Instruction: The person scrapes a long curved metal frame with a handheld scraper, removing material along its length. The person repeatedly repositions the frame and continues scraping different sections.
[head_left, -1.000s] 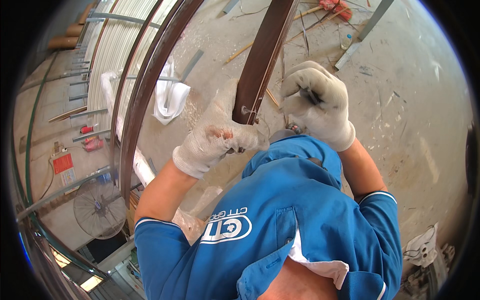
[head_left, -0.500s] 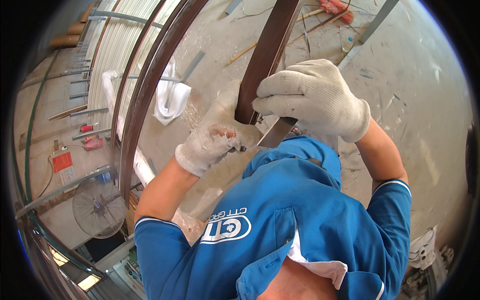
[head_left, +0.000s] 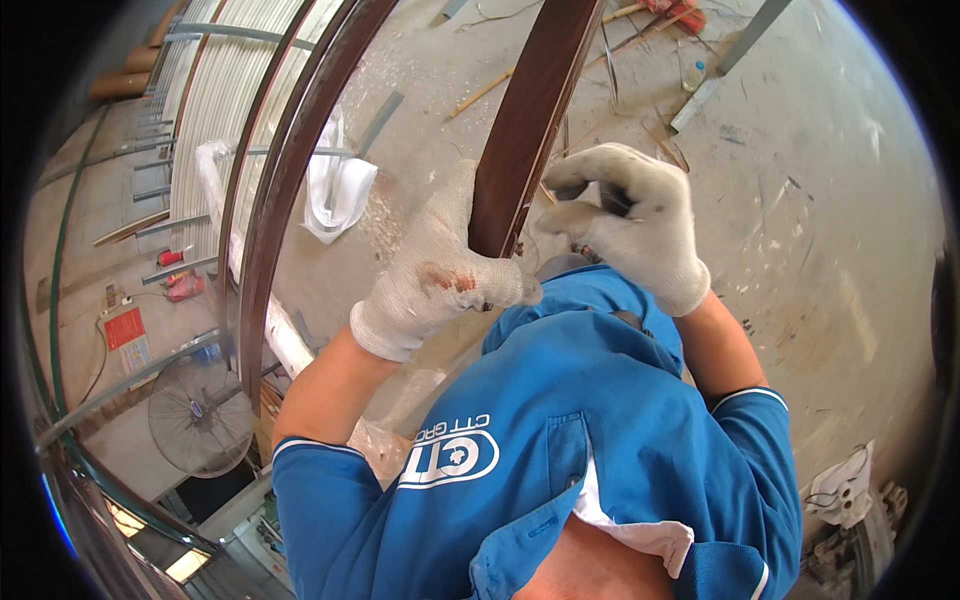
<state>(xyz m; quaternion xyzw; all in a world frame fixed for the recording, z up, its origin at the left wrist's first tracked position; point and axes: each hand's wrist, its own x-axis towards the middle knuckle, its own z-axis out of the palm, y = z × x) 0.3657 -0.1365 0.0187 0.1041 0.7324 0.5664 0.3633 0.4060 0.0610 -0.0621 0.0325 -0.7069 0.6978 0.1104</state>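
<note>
A dark brown bar (head_left: 530,130) with a flat face slants from the top edge down to my left hand (head_left: 430,270). That gloved hand is closed round its lower end, with the thumb across the near end and reddish-brown stains on the glove. To the right of the bar's end, my right hand (head_left: 640,220), also in a pale knitted glove, has its fingers curled in toward the thumb. Dark smudges show on its fingertips. The flat metal blade seen in it earlier does not show now, so whatever it holds is hidden.
More long brown bars (head_left: 290,170) run along the left, beside a stack of pale strips (head_left: 230,90). White wrapping (head_left: 338,195) lies on the floor near a standing fan (head_left: 200,415). A grey metal strip (head_left: 745,45), a bottle (head_left: 694,75) and a red bundle (head_left: 680,15) lie at the back.
My right hand has drawn back from the bar's face and turned, its fingers curling. The metal blade beneath it has gone from sight. My left hand keeps its grip.
</note>
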